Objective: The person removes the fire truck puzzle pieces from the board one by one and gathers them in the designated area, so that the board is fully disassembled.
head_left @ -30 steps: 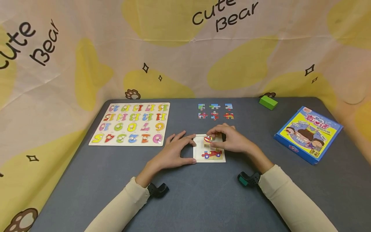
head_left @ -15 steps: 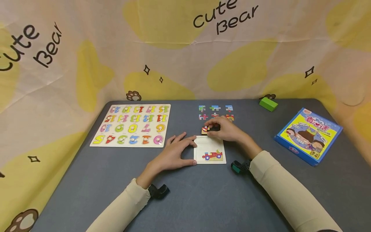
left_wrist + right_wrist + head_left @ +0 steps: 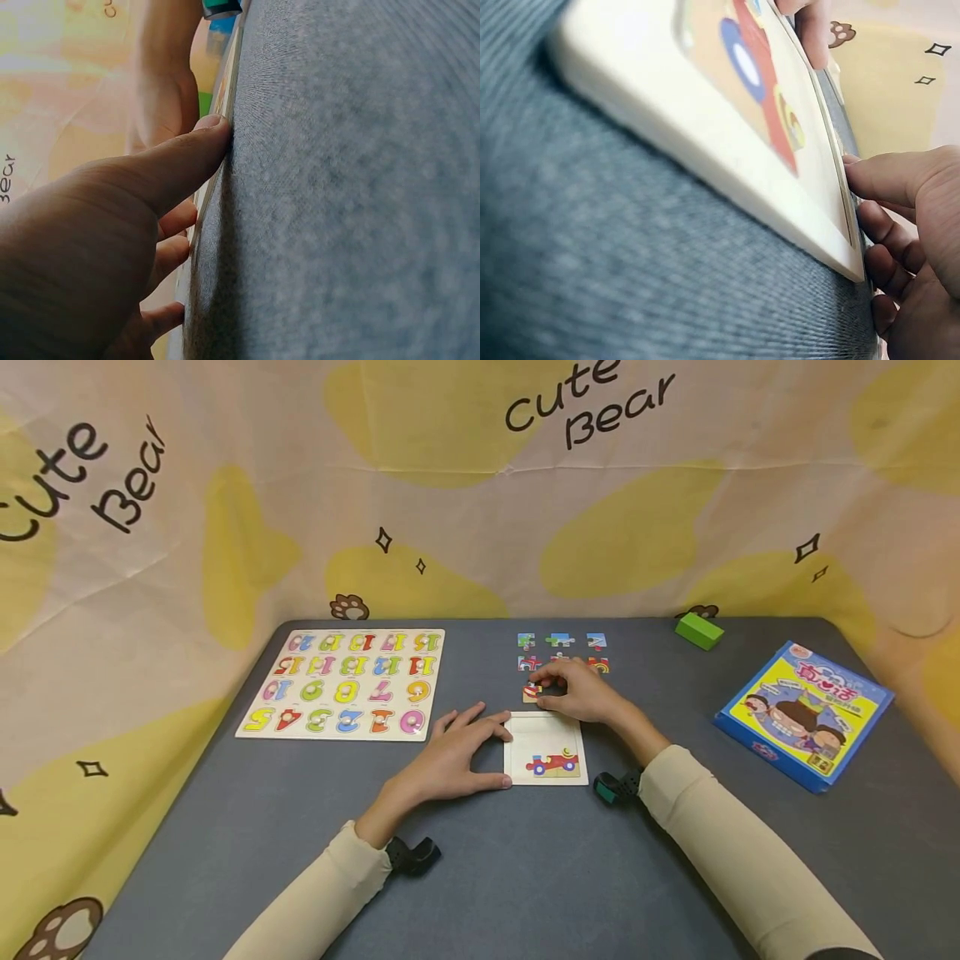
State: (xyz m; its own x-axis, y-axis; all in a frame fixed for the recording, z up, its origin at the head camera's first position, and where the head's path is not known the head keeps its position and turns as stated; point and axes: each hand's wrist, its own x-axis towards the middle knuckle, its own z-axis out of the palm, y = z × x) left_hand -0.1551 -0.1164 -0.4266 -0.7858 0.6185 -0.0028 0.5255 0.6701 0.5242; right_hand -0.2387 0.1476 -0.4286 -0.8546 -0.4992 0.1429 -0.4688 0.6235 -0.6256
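My left hand (image 3: 446,764) rests along the left side of a small square puzzle tray (image 3: 532,727), its thumb and fingertips against the edge. Lower right in the tray lie joined puzzle pieces showing a red vehicle with blue wheels (image 3: 553,765). Just beyond the tray's far edge, my right hand (image 3: 583,691) pinches a red-and-white puzzle piece (image 3: 531,693) between thumb and fingers, low over the table. That piece is hidden in the right wrist view, where the right thumb (image 3: 889,176) shows beside the tray's far rim.
Several loose puzzle pieces (image 3: 559,639) lie in two rows behind the right hand, which partly covers them. On the left is a number board (image 3: 341,685). A green block (image 3: 700,632) and a blue card box (image 3: 806,714) stand on the right.
My right hand has lifted the puzzle piece out of the tray and carried it beyond the far edge, lowering it toward the table there. My left hand has stayed in place.
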